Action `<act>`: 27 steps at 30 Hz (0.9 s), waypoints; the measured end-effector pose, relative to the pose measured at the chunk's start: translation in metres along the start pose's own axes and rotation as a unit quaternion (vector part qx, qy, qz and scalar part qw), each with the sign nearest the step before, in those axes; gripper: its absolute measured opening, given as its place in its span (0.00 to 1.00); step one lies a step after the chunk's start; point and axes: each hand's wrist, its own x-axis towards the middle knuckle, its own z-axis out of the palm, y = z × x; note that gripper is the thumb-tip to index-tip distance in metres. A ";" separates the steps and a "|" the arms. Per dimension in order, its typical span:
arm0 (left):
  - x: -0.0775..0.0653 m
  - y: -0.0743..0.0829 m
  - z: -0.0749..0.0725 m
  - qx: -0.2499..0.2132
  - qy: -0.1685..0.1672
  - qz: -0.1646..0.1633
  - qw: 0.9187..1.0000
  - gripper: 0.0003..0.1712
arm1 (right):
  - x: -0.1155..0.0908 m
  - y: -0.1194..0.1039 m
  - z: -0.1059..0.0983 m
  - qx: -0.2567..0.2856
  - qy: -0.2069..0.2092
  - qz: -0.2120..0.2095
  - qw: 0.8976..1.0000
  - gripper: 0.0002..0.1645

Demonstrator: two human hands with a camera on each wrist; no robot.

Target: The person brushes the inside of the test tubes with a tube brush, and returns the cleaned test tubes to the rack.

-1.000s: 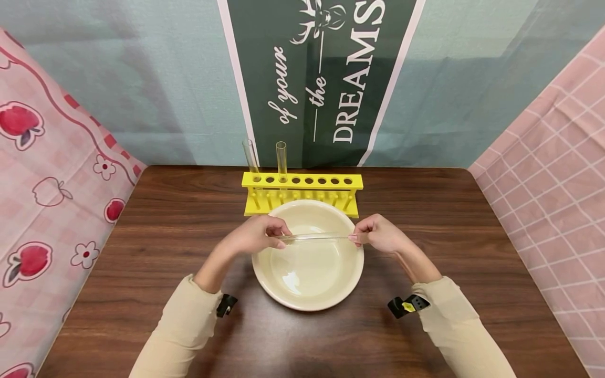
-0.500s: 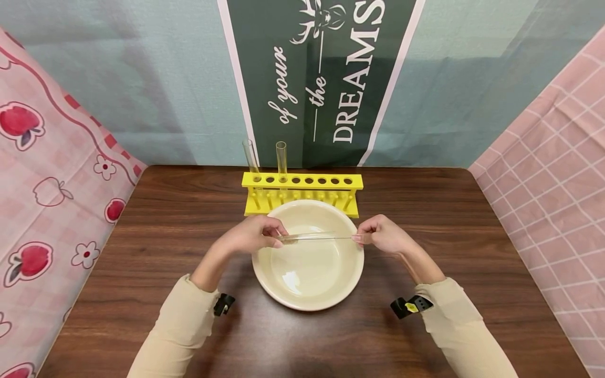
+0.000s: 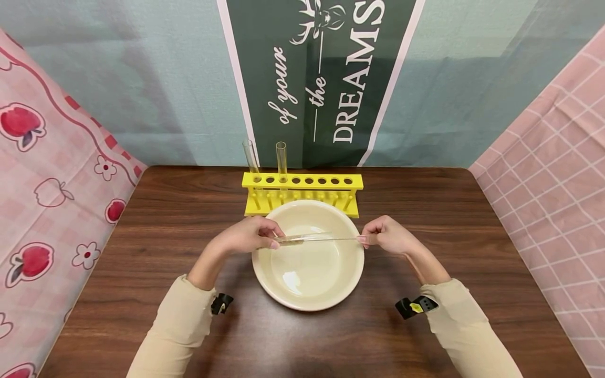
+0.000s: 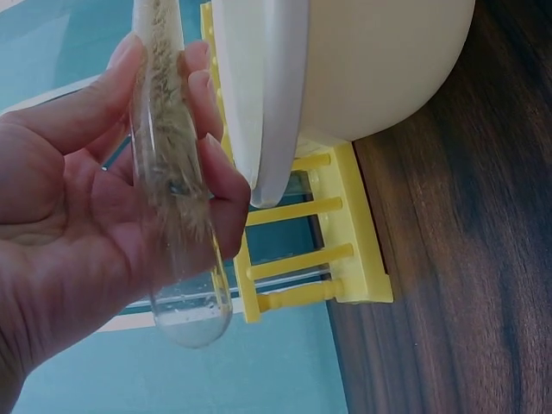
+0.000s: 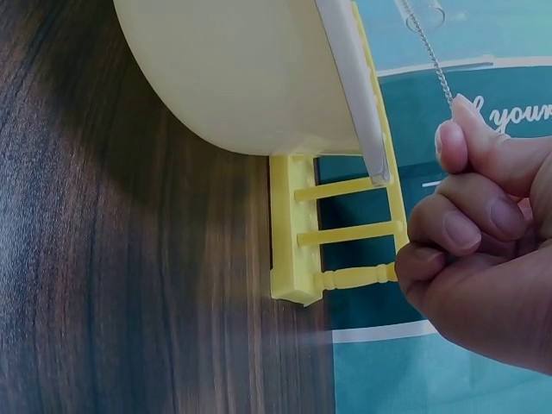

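Observation:
My left hand [image 3: 247, 234] grips the rounded end of a clear glass test tube [image 4: 194, 323], held nearly level over a cream bowl [image 3: 307, 268]. Inside the tube lies a test tube brush, its pale brown bristles [image 4: 168, 112] seen through the glass between my fingers. My right hand [image 3: 388, 235] pinches the brush's twisted wire handle [image 5: 435, 65] between thumb and forefinger, beyond the bowl's right rim. In the right wrist view the wire runs out of the tube's mouth [image 5: 426, 15], apart from the right fingertips.
Behind the bowl stands a yellow test tube rack [image 3: 360, 181], partly hidden by the bowl's rim. It bears two upright glass tubes, one at its left end [image 3: 250, 157] and one nearby [image 3: 282, 157]. A dark wood table [image 3: 189, 210] carries everything, with cloth hanging around its back and sides.
My right hand has moved right with the brush's wire, and my left hand has shifted slightly left with the tube. More wire now shows between the tube's mouth and my right fingers.

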 end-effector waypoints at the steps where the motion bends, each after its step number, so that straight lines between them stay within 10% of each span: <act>1: 0.000 -0.001 0.000 -0.002 -0.002 0.000 1.000 0.07 | 0.000 0.001 0.000 -0.001 0.000 -0.001 1.000 0.14; 27: -0.013 -0.020 -0.008 -0.052 -0.020 -0.020 0.998 0.11 | -0.004 0.009 -0.008 -0.016 -0.008 -0.003 1.000 0.15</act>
